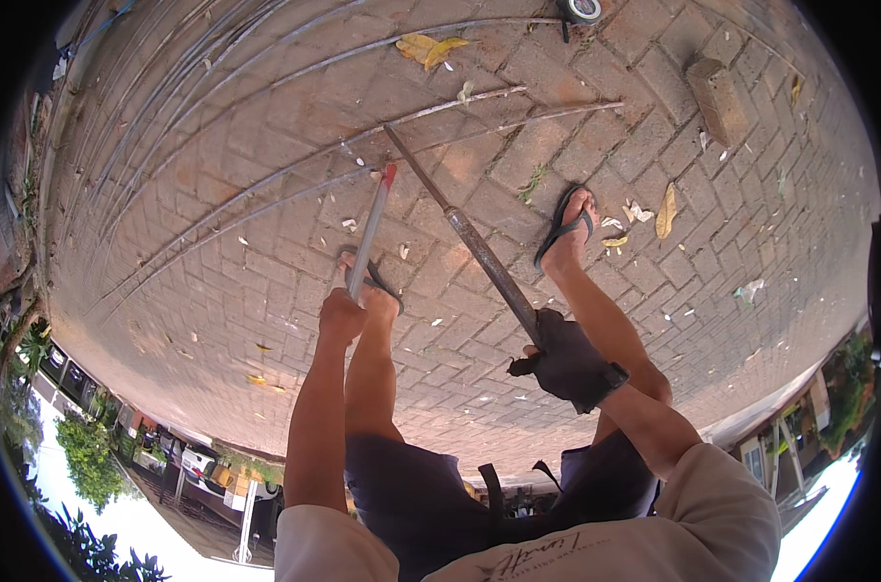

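Left of centre, the left hand (342,317) has its fingers clenched around a red-tipped grey tube (371,233). Right of centre, the gloved right hand (571,359) grasps a dark metal bar (492,264) slanting toward upper centre, near thin rods (347,144) across the upper left.

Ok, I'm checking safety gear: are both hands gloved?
No: the right hand wears a dark glove, but the left hand, closed around a grey bar with a red end, is bare.
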A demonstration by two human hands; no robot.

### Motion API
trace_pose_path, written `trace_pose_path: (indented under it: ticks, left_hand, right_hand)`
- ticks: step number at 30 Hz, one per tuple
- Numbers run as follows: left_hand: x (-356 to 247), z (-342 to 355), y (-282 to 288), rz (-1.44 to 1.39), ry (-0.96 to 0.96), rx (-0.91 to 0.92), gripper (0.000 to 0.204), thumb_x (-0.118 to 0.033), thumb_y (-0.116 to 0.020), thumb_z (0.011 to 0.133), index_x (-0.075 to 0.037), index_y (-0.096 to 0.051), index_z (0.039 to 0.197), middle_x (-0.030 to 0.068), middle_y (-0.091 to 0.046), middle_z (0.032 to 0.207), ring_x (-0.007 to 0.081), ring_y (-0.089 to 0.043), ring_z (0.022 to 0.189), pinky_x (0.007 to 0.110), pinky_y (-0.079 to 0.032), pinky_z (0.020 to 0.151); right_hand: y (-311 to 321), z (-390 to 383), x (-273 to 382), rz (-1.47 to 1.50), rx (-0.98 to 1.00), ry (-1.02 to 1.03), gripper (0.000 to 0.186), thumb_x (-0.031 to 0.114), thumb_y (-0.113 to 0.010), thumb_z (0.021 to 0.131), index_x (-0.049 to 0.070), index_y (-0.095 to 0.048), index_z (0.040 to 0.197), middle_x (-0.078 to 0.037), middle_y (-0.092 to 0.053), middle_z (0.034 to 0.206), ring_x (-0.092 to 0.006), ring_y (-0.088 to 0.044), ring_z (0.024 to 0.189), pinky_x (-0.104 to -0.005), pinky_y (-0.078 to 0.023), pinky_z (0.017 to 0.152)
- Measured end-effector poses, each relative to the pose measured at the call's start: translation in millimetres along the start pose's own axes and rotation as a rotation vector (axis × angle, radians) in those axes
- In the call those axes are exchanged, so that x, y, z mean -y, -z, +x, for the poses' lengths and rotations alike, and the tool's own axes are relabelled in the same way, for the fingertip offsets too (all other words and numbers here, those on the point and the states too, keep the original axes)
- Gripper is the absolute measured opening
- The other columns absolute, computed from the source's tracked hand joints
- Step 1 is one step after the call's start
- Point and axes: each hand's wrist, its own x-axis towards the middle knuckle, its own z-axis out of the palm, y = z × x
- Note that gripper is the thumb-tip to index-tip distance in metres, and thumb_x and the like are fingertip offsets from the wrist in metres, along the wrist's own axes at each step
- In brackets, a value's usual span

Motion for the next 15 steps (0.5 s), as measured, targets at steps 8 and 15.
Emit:
trace_pose_path:
  ticks: [8,15]
  left_hand:
    - [-46.7,-80.2,-37.2,-1.702,0.171,1.101,0.009,-0.010,-0.065,0.098,-0.013,-0.057,0.095,-0.0066,-0.044,0.067,0.0044,-0.041,0.047,0.024,-0.033,0.041]
    - [-45.2,-148.9,-66.6,-1.502,0.088,0.888,0.014,-0.007,-0.069,0.092,-0.011,-0.056,0.094,-0.0016,-0.046,0.067,0.0083,-0.044,0.046,0.027,-0.034,0.039]
  right_hand:
    - [0.6,-45.3,4.1,0.286,-0.131,-0.251,0.043,0.020,-0.084,0.079,-0.001,-0.056,0.104,-0.013,-0.062,0.077,-0.0239,-0.062,0.073,-0.0394,-0.050,0.067]
    - [21.9,-89.2,15.2,0.531,0.010,-0.544,0.032,0.023,-0.081,0.080,0.002,-0.060,0.093,-0.004,-0.060,0.073,-0.0137,-0.057,0.053,-0.0317,-0.046,0.047]
